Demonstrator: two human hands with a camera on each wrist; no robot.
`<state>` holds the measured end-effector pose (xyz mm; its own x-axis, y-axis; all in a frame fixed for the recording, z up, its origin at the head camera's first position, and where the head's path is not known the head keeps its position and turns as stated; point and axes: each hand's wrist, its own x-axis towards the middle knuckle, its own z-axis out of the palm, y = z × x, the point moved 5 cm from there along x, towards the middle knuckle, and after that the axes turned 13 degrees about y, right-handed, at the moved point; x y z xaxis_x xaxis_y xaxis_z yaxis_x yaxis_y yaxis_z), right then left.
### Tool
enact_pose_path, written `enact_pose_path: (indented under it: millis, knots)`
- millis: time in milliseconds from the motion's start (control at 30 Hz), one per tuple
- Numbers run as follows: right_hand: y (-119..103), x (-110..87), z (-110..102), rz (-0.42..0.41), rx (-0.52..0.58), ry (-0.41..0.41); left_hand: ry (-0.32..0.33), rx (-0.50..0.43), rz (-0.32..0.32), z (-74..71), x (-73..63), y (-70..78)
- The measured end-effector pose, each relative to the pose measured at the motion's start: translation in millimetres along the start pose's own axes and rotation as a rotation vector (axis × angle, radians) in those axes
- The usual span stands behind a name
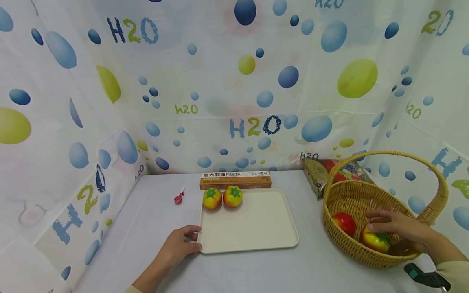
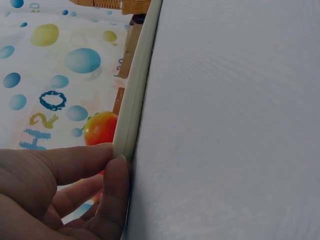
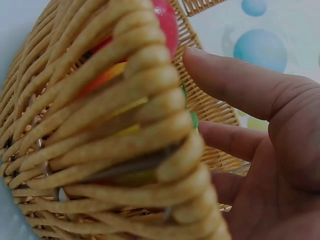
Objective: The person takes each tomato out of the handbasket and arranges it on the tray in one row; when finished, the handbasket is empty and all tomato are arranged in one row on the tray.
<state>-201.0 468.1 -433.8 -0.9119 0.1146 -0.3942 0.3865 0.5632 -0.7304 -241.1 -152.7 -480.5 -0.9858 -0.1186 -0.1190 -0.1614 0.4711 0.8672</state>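
At the cream tray (image 1: 253, 221), my left hand (image 1: 179, 246) holds the front left corner, thumb and forefinger tips against the rim in the left wrist view. Two yellow-and-red toy persimmons (image 1: 212, 198) with green leafy tops sit side by side at the tray's far left corner. My right hand (image 1: 401, 228) reaches into the wicker basket (image 1: 351, 195), fingers spread loosely over another yellow-and-red persimmon (image 1: 374, 241). A shiny red fruit (image 1: 345, 224) lies beside it. In the right wrist view the woven rim hides most of both fruits, and thumb and fingers stand apart.
A pasta box (image 1: 235, 180) lies behind the tray. Left of the tray is a red-wrapped lollipop (image 1: 178, 198). A shiny food packet (image 1: 316, 173) leans behind the basket, whose tall handle (image 1: 388, 153) arches over it. A patterned curtain (image 1: 220, 81) stands round the table.
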Motion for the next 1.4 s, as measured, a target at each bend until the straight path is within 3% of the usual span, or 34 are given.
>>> enact_pose_path:
  millis: [467,700,1100,1400]
  knots:
    - [-2.6,-3.3,8.3,-0.132,-0.067,-0.083,-0.005,0.017,-0.012,0.6,0.5,-1.4]
    - [-3.9,-6.4,11.0,-0.155,-0.077,-0.105,-0.004,0.02,-0.016,-0.2,-1.6,1.1]
    - [-2.8,-4.6,9.1,-0.076,0.048,-0.091,0.002,0.019,-0.015,-0.3,-1.9,1.6]
    - [-9.7,-6.6,3.6,-0.089,0.073,-0.078,0.002,0.005,-0.01,0.0,-2.5,2.3]
